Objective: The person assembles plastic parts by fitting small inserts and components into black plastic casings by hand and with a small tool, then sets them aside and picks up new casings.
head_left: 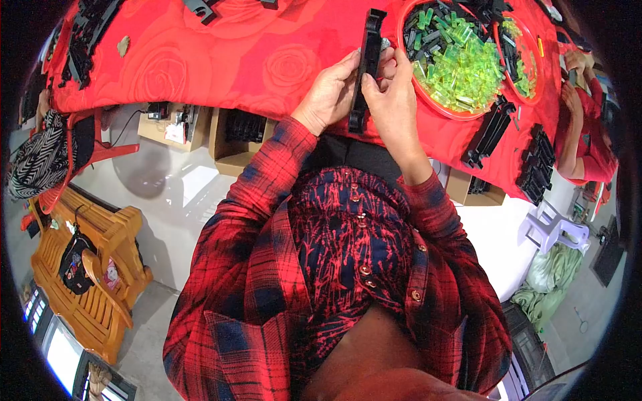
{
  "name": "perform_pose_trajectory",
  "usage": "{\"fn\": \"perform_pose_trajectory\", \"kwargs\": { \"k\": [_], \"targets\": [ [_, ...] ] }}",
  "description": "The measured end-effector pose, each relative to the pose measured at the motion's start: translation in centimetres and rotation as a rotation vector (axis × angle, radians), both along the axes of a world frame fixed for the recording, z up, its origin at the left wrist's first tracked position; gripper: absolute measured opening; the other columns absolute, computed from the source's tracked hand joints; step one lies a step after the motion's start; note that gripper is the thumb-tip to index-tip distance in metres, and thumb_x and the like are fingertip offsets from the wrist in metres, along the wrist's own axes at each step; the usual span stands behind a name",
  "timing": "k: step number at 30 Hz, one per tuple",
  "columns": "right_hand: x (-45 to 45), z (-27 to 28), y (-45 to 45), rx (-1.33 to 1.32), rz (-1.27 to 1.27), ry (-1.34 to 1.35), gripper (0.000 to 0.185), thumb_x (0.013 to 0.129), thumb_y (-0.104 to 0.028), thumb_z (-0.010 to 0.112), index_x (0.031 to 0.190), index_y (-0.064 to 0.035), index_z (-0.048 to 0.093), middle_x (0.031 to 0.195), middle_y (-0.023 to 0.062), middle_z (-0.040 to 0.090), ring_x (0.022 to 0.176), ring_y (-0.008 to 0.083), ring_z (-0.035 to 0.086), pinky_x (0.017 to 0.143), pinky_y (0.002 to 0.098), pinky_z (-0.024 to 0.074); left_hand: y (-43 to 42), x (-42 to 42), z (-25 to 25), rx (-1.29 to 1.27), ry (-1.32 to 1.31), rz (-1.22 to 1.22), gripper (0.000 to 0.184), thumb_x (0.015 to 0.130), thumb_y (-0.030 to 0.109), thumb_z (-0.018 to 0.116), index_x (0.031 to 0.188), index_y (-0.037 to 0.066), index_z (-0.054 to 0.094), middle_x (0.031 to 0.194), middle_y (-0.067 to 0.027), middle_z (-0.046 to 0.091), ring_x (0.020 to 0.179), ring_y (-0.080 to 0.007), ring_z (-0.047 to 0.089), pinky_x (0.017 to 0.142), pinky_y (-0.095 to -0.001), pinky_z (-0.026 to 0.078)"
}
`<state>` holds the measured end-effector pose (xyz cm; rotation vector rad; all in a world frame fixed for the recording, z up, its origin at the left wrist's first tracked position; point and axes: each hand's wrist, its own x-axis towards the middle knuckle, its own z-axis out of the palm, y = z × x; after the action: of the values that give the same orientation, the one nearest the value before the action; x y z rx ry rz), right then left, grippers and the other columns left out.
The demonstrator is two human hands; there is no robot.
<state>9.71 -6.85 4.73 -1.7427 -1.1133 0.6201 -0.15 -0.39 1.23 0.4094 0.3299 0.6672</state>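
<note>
A long, narrow black plastic part (372, 33) stands nearly lengthwise between my two hands, over the front of the table. My left hand (329, 95) grips it from the left side, its fingertips partly hidden behind the part. From the other side my right hand (394, 107) holds it, the thumb pressed on its face. A small greyish bit (384, 43) shows by my right fingertips; I cannot make out what it is. Just right of my right hand, a round red basin (426, 99) contains many clear green pieces (471, 63) and small black pieces (416, 50).
More black parts lie at the right edge (489, 132) and upper left (88, 40) of the red tablecloth (221, 73). A second basin (535, 60) stands farther right. Beside it is a co-worker's arm (572, 127). Cardboard boxes (217, 144) sit below; a pale stool (555, 227) stands right.
</note>
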Motion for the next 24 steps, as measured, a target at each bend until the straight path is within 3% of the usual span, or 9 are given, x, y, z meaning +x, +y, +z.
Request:
{"fn": "perform_pose_trajectory", "kwargs": {
  "k": [4,6,16,18,24],
  "targets": [
    [0.3,0.7,0.1,-0.107,0.002,-0.008,0.053,0.085,-0.009,0.066,0.128,0.0038,0.037,0.098,0.0226,0.064,0.093,0.0394,0.067,0.078,0.0464,0.0517,0.0,0.1,-0.3,0.032,-0.027,0.0,0.045,0.106,0.03,0.036,0.14,0.001,0.046,0.136,-0.0121,0.056,0.125,-0.0254,0.054,0.11,-0.0384,0.039],
    [0.3,1.3,0.2,-0.169,0.059,0.017,0.057,0.089,-0.001,0.064,0.136,0.0082,0.033,0.105,0.0144,0.06,0.093,0.0194,0.064,0.08,0.0305,0.0528,0.0,0.1,-0.2,0.041,-0.02,-0.001,0.045,0.106,0.029,0.037,0.139,0.001,0.046,0.136,-0.0122,0.056,0.125,-0.0254,0.054,0.111,-0.0383,0.038],
    [-0.4,0.0,-0.1,-0.053,-0.007,0.004,0.05,0.088,0.0,0.063,0.129,0.0088,0.037,0.107,0.0141,0.057,0.091,0.0177,0.061,0.077,0.0305,0.0514,-0.5,-0.1,-0.2,0.095,0.026,-0.03,0.044,0.106,0.03,0.039,0.139,0.002,0.046,0.133,-0.0096,0.057,0.122,-0.021,0.055,0.108,-0.0355,0.04],
    [-0.5,0.3,-0.2,-0.053,-0.045,0.086,0.042,0.087,-0.007,0.062,0.121,0.0038,0.041,0.103,0.0246,0.063,0.097,0.0406,0.065,0.082,0.0451,0.0506,-0.5,0.0,-0.1,0.126,0.034,-0.024,0.044,0.106,0.031,0.039,0.139,0.002,0.046,0.133,-0.0094,0.057,0.122,-0.0212,0.054,0.109,-0.0359,0.039],
    [-1.1,-0.1,0.4,-0.096,-0.096,0.06,0.04,0.089,-0.014,0.062,0.12,0.0076,0.047,0.102,0.0277,0.064,0.096,0.041,0.066,0.08,0.0444,0.0515,-0.6,-0.2,-0.1,0.117,0.035,0.045,0.044,0.106,0.032,0.039,0.14,0.004,0.045,0.131,-0.0083,0.057,0.119,-0.0204,0.055,0.108,-0.036,0.039]
  ]
}}
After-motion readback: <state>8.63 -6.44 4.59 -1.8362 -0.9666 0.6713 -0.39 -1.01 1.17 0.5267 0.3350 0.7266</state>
